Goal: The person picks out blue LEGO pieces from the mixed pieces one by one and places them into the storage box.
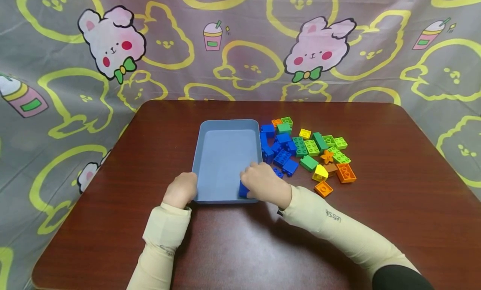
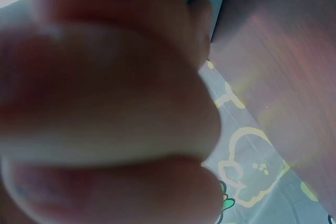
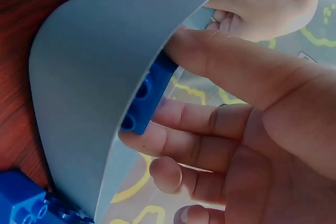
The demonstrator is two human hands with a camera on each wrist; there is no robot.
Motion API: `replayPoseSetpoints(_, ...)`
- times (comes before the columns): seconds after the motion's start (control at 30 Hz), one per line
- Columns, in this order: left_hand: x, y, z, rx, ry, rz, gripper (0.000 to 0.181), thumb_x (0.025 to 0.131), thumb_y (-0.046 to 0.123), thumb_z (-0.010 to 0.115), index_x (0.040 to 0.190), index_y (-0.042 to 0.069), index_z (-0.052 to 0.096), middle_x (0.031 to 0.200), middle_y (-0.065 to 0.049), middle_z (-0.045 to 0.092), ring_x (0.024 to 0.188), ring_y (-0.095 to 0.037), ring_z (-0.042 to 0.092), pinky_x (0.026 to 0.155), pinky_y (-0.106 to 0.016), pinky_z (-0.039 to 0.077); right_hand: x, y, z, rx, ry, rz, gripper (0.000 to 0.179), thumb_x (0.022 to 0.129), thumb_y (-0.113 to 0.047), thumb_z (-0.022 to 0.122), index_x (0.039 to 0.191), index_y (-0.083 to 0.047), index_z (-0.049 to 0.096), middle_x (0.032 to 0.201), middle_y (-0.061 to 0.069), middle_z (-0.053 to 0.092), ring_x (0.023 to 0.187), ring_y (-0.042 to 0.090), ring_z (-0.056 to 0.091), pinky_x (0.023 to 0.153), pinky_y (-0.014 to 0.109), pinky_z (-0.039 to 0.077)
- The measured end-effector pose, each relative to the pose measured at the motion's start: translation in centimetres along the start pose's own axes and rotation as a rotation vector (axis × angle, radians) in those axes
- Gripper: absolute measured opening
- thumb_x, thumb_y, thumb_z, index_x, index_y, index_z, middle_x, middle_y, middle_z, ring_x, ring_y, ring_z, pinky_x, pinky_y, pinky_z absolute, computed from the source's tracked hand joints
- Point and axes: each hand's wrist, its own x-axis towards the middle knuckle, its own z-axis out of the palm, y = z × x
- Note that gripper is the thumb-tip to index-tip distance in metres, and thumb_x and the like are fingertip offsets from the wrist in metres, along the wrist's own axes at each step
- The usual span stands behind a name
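A shallow grey-blue tray (image 1: 229,156) lies on the table. At its front left corner my left hand (image 1: 180,190) grips the rim, thumb and curled fingers about the edge, as the right wrist view also shows. Inside the front right corner stands a blue toy building block (image 1: 243,190), which my right hand (image 1: 265,182) pinches between thumb (image 3: 210,56) and fingers. In the right wrist view the block (image 3: 160,90) shows its studs and is partly hidden behind the tray wall. Curled fingers (image 2: 110,93) fill most of the left wrist view, blurred.
Right of the tray lie several loose blocks: blue ones (image 1: 282,157) close to its wall, green ones (image 1: 299,147), a yellow one (image 1: 320,173) and orange ones (image 1: 345,173) farther right. A patterned cloth (image 1: 240,44) hangs behind the brown table (image 1: 165,131).
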Motion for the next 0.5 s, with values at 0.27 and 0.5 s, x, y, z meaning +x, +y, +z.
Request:
replayPoseSetpoints(0.27,0.13,-0.04,0.03,0.004,0.009,0.006,0.016,0.078,-0.011,0.047,0.069,-0.002,0.057,0.072,-0.016,0.054,0.060,-0.025,0.052,0.048,-0.034,0.043,0.16,0.03,0.51,0.017,-0.008,-0.001,0.034,0.066,-0.036,0.077,0.079,-0.008,0.064,0.067,0.002,0.059,0.059,0.017,0.050,0.045,0.026,0.041)
replayPoseSetpoints(0.5,0.22,-0.14,0.10,0.006,-0.006,-0.005,0.016,0.076,-0.012,0.048,0.067,-0.002,0.057,0.070,-0.015,0.052,0.059,-0.024,0.050,0.046,-0.033,0.042,0.42,0.01,0.84,0.029,-0.056,0.026,0.034,0.067,-0.036,0.077,0.081,-0.008,0.064,0.065,0.002,0.057,0.059,0.016,0.049,0.045,0.025,0.040)
